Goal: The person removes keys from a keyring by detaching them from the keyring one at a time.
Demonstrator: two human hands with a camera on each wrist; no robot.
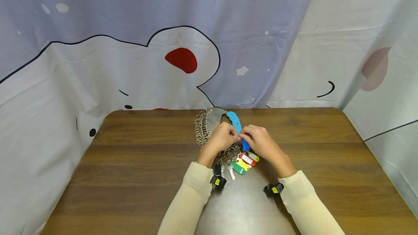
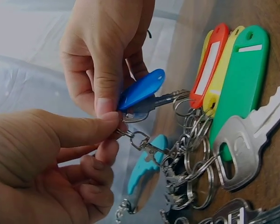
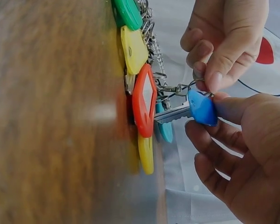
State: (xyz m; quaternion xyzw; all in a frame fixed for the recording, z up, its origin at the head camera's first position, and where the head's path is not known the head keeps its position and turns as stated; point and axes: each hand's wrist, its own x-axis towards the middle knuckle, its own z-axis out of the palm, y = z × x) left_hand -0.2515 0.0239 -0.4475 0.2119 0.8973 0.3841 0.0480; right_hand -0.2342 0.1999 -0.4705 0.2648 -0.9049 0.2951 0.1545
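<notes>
My left hand point(image 1: 222, 139) and right hand point(image 1: 261, 140) meet fingertip to fingertip over a bunch of keys. In the left wrist view, my left thumb and forefinger pinch a metal key ring, joined to a swivel clasp point(image 2: 140, 140). My right thumb and fingers pinch a blue key tag point(image 2: 144, 87) at its ring end. A silver key point(image 3: 173, 113) hangs beside the blue tag. Fingertips hide part of the ring. Beyond the hands lies a curved holder with a grey plate point(image 1: 214, 117) and a light blue section point(image 1: 234, 120).
Many metal rings and clasps point(image 1: 200, 130) line the holder's left edge. Near the hands lie a green tag point(image 1: 238, 168), a red tag point(image 1: 248, 159), yellow tags and a loose-hanging key point(image 1: 230, 170). Everything rests on a wooden table point(image 1: 140, 177), with a printed curtain point(image 1: 98, 71) behind.
</notes>
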